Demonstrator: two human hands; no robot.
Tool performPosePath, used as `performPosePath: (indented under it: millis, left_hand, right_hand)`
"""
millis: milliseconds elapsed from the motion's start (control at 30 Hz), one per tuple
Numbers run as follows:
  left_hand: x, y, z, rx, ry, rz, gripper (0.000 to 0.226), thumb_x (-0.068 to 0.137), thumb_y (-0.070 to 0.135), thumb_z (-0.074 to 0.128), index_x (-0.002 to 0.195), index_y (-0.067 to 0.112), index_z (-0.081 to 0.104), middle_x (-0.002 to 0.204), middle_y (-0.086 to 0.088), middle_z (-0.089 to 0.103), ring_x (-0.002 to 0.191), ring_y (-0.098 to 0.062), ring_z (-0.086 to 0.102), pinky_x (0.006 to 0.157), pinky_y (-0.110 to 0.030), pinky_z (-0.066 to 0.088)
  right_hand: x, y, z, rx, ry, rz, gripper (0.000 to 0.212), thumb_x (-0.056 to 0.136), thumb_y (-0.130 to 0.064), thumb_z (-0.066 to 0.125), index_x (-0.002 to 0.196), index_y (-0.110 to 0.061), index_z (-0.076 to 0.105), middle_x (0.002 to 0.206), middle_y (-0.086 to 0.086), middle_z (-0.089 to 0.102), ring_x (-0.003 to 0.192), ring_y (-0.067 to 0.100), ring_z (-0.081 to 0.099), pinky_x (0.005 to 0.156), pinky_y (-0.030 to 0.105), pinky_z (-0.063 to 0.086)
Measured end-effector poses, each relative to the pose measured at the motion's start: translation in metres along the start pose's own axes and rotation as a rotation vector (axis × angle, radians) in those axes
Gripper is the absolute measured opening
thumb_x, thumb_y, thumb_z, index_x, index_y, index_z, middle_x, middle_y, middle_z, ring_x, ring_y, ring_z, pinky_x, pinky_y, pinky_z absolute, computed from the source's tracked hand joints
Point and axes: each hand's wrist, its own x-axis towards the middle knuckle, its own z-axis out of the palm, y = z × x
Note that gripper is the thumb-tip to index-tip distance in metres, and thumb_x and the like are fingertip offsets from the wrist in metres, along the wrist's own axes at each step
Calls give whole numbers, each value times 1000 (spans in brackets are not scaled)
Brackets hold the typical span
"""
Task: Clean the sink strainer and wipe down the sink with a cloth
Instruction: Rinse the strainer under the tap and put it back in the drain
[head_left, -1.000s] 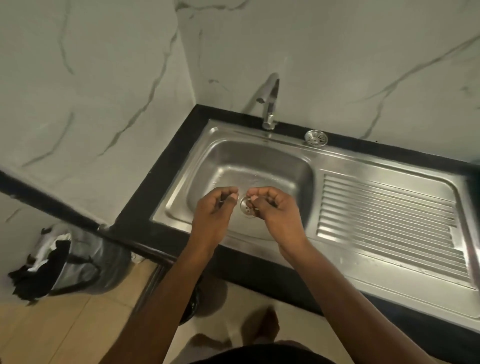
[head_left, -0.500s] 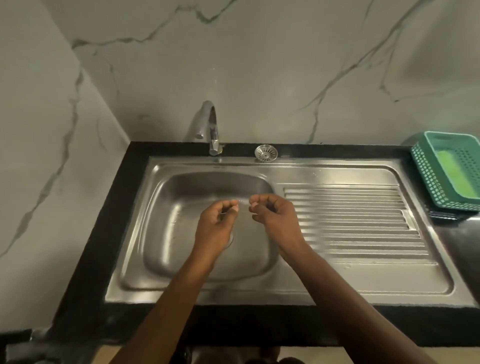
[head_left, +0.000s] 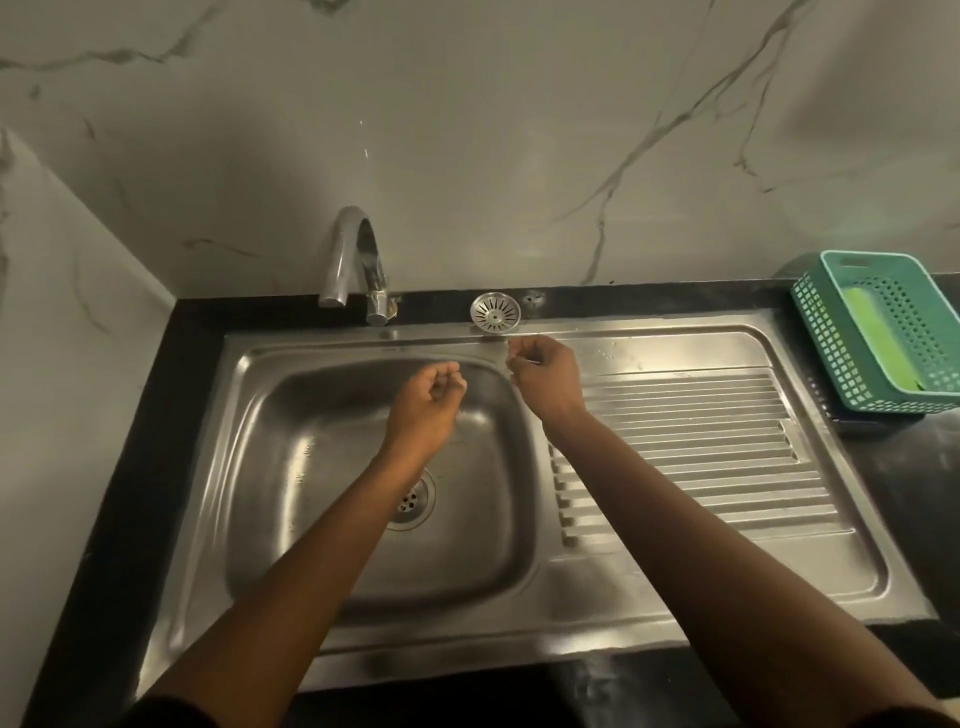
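Two hands hang over one steel sink (head_left: 270, 467): the left hand (head_left: 423, 402) is curled loosely above the basin with nothing visible in it, and the right hand (head_left: 543, 371) is at the basin's back right corner, fingertips pinched together, though whether they grip anything I cannot tell. One strainer (head_left: 495, 311) sits on the sink's back rim just beyond the right hand, right of the one tap (head_left: 358, 260), while one drain (head_left: 413, 500) lies in the basin floor under the left forearm. One green basket (head_left: 831, 332) stands on the counter right of the sink's ribbed drainboard (head_left: 691, 452).

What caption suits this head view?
Two hands, left hand and right hand, curled over a steel sink, strainer resting behind.
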Motion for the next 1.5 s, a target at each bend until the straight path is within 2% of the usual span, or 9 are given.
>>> performPosePath:
  millis: [267, 600, 733, 800, 933, 1133, 1233, 1333, 1500]
  left_hand:
    - [73, 21, 29, 75, -54, -27, 56, 102, 25, 62, 156, 15, 47, 161, -4, 51, 146, -22, 51, 124, -43, 39]
    - [112, 29, 55, -24, -115, -104, 44, 102, 17, 54, 145, 23, 60, 137, -4, 69, 129, -31, 64, 111, -53, 52]
    - [105, 28, 52, -57, -63, -50, 42, 101, 15, 54, 141, 21, 64, 109, 9, 71, 116, -27, 68, 108, -51, 54]
    - [102, 28, 45, -68, -43, -21, 44, 101, 16, 54, 144, 19, 61, 119, 11, 72, 119, -22, 67, 110, -50, 53]
    - [87, 24, 18, -84, 55, 56, 40, 102, 16, 60, 142, 15, 63, 140, -4, 69, 127, -22, 68, 111, -48, 54]
    - [61, -9, -45, -107, 310, 126, 11, 92, 16, 76, 103, 15, 79, 98, -6, 81, 92, -26, 79, 90, -51, 64]
    - [69, -16, -77, -22, 497, 72, 31, 85, 35, 83, 108, 15, 77, 101, -2, 80, 91, -19, 76, 88, -44, 64]
    - [88, -14, -96, 51, 446, 67, 46, 80, 50, 84, 107, 13, 77, 111, -4, 80, 98, -19, 76, 84, -31, 58]
    - [115, -1, -101, 48, 352, 100, 64, 68, 66, 77, 90, 6, 81, 86, -17, 82, 81, -36, 80, 78, -53, 65]
  right_hand:
    - [83, -13, 8, -317, -36, -29, 50, 96, -12, 67, 145, -13, 59, 140, 6, 67, 126, 25, 65, 97, 25, 46]
    - [113, -15, 13, -448, -95, -28, 54, 98, -14, 67, 150, -10, 53, 145, 10, 63, 133, 28, 60, 107, 33, 47]
    - [104, -15, 12, -387, -42, -32, 48, 94, -7, 68, 141, -10, 63, 132, 9, 71, 122, 26, 66, 82, 5, 45]
    - [95, -18, 14, -334, -12, -67, 39, 91, -5, 68, 130, -9, 71, 120, 9, 76, 110, 25, 71, 61, -5, 39]
    - [66, -26, 21, -157, -33, -62, 24, 91, -4, 69, 114, -8, 74, 103, 7, 77, 95, 27, 76, 77, 39, 66]
    - [4, -20, 36, -129, -92, -156, 12, 93, -13, 73, 95, -24, 75, 80, -20, 71, 72, -12, 68, 59, 6, 49]
    - [-25, -12, 44, -34, -156, -115, 15, 95, -12, 72, 90, -26, 73, 80, -12, 76, 75, -2, 75, 64, 17, 60]
    - [-42, -7, 57, 18, -187, -85, 17, 94, -11, 73, 90, -27, 76, 84, -7, 80, 79, 10, 78, 68, 30, 65]
    - [-48, -6, 77, 47, -187, -15, 7, 95, -13, 73, 99, -15, 78, 91, 1, 81, 85, 17, 79, 76, 41, 67]
